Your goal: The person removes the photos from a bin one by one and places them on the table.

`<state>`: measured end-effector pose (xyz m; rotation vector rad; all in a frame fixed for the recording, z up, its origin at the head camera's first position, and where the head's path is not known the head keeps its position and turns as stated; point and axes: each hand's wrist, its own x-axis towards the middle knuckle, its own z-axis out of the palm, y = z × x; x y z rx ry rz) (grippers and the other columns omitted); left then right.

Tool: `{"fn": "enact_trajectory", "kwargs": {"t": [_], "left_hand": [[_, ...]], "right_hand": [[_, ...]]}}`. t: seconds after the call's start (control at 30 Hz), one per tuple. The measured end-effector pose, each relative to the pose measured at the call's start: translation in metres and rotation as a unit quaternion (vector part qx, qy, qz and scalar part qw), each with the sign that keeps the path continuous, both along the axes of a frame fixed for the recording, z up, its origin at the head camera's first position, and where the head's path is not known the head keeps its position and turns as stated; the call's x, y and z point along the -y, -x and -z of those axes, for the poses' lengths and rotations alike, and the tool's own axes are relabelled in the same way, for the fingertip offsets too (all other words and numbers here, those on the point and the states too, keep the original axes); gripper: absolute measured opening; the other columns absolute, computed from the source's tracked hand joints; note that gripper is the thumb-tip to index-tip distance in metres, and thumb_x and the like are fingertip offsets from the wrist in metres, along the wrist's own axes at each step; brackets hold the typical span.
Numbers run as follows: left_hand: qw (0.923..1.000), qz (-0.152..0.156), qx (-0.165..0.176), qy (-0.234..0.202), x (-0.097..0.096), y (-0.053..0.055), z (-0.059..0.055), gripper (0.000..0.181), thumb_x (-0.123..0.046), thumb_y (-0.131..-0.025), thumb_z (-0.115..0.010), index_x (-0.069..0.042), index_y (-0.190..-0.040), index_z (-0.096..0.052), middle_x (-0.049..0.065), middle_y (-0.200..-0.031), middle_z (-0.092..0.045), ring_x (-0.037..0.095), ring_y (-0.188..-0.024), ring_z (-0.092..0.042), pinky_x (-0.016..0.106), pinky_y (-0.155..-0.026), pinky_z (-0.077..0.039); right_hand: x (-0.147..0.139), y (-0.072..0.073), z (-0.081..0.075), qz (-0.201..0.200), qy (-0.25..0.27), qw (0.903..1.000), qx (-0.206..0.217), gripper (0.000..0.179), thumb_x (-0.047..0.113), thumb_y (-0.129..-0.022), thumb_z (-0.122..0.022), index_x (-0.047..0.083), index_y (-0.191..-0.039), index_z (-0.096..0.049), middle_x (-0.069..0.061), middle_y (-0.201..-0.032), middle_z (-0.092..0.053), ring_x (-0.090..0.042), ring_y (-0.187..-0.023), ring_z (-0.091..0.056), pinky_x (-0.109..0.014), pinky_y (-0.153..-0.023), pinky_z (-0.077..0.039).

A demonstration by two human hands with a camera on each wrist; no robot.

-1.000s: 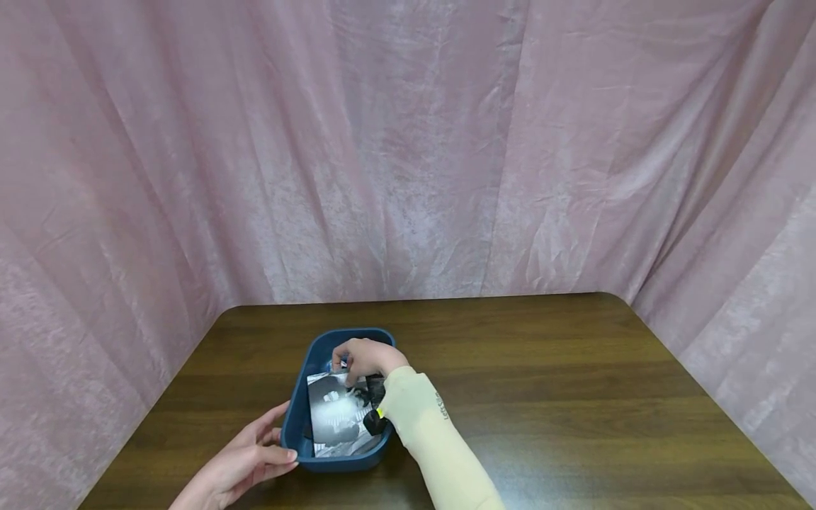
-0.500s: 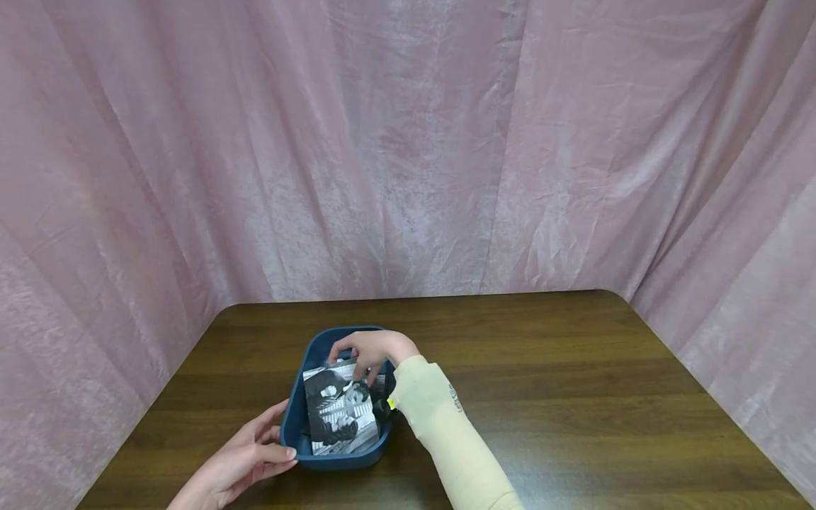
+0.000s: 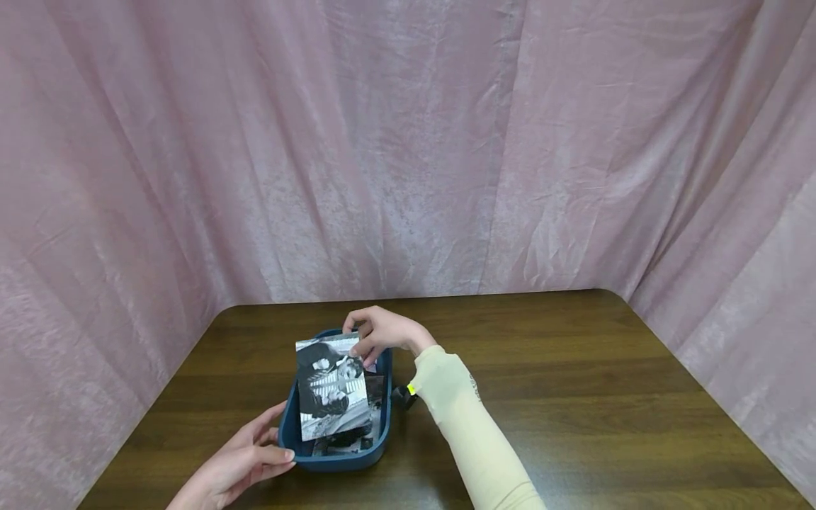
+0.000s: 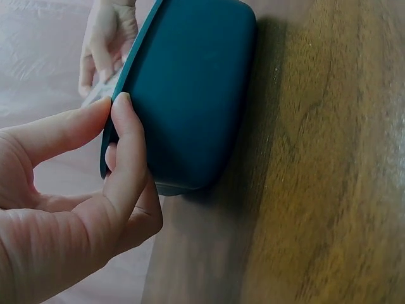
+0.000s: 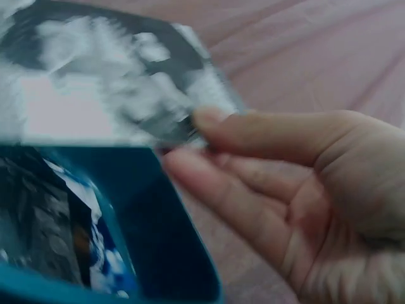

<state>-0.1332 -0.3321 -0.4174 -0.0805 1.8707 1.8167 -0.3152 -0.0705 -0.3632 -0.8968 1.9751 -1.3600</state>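
My left hand [image 3: 242, 459] pinches the rim of a dark blue plastic bin [image 3: 338, 465] at its near left corner; the left wrist view shows thumb and finger meeting on the rim. Above the bin, my right hand [image 3: 385, 331] holds a black-and-white photo print [image 3: 330, 389] by its far right corner, between thumb and fingers. The print is tilted and covers much of the bin's opening. Below it, more dark prints [image 5: 38, 221] lie in the bin, with a blue-and-white piece [image 5: 111, 263] beside them in the right wrist view.
The bin stands on a brown wood-grain table [image 3: 574, 397], left of its middle. A pink velvet curtain [image 3: 408, 156] hangs behind the table and along both sides. A small black device with a yellow tab [image 3: 408, 391] sits at my right wrist.
My right hand has lifted the photo print up out of the bin, exposing another print beneath it. My left hand stays on the bin's rim.
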Motion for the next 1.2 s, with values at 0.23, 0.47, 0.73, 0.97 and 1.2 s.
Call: {"fn": "enact_trajectory", "kwargs": {"t": [0.23, 0.47, 0.73, 0.97, 1.2], "left_hand": [[0.9999, 0.009, 0.005, 0.004, 0.007, 0.001, -0.002, 0.095, -0.001, -0.09, -0.063, -0.001, -0.157, 0.004, 0.01, -0.108, -0.054, 0.017, -0.095, -0.062, 0.036, -0.091, -0.056], [0.9997, 0.014, -0.011, 0.015, 0.015, -0.001, -0.003, 0.096, -0.003, -0.09, -0.064, -0.002, -0.157, 0.004, 0.008, -0.105, -0.055, 0.017, -0.093, -0.063, 0.037, -0.089, -0.057], [0.9995, 0.024, -0.014, 0.018, 0.03, -0.005, -0.002, 0.096, -0.005, -0.092, -0.062, -0.003, -0.157, 0.009, 0.008, -0.108, -0.057, 0.016, -0.093, -0.064, 0.035, -0.089, -0.057], [0.9995, 0.029, -0.013, 0.005, 0.033, -0.008, -0.001, 0.096, -0.006, -0.093, -0.061, -0.003, -0.156, 0.012, 0.007, -0.106, -0.057, 0.015, -0.093, -0.064, 0.035, -0.09, -0.057], [0.9995, 0.028, -0.011, 0.008, 0.033, -0.011, -0.002, 0.096, -0.007, -0.093, -0.061, -0.003, -0.156, 0.011, 0.007, -0.108, -0.057, 0.016, -0.094, -0.064, 0.035, -0.09, -0.057]], "right_hand": [[-0.018, 0.023, -0.006, 0.077, 0.109, 0.991, -0.001, 0.033, -0.002, -0.09, -0.067, 0.003, -0.122, -0.06, -0.008, -0.076, -0.061, -0.019, -0.069, -0.067, -0.05, -0.074, -0.059], [-0.055, 0.05, -0.001, 0.155, 0.176, 0.972, 0.009, 0.042, -0.005, -0.091, -0.063, 0.003, -0.132, -0.057, -0.005, -0.085, -0.062, -0.018, -0.077, -0.067, -0.058, -0.086, -0.054], [-0.096, 0.07, 0.034, 0.274, 0.24, 0.9315, 0.002, 0.044, -0.003, -0.092, -0.063, 0.002, -0.135, -0.054, 0.002, -0.088, -0.066, -0.011, -0.078, -0.067, -0.059, -0.093, -0.051], [-0.116, 0.074, 0.064, 0.325, 0.211, 0.9219, -0.007, 0.042, -0.006, -0.09, -0.064, -0.002, -0.131, -0.055, -0.001, -0.089, -0.067, -0.011, -0.076, -0.066, -0.06, -0.091, -0.051], [-0.126, 0.073, 0.088, 0.34, 0.118, 0.9325, -0.03, 0.041, -0.004, -0.089, -0.066, -0.003, -0.129, -0.057, -0.013, -0.091, -0.064, -0.014, -0.075, -0.066, -0.046, -0.078, -0.06]]}}
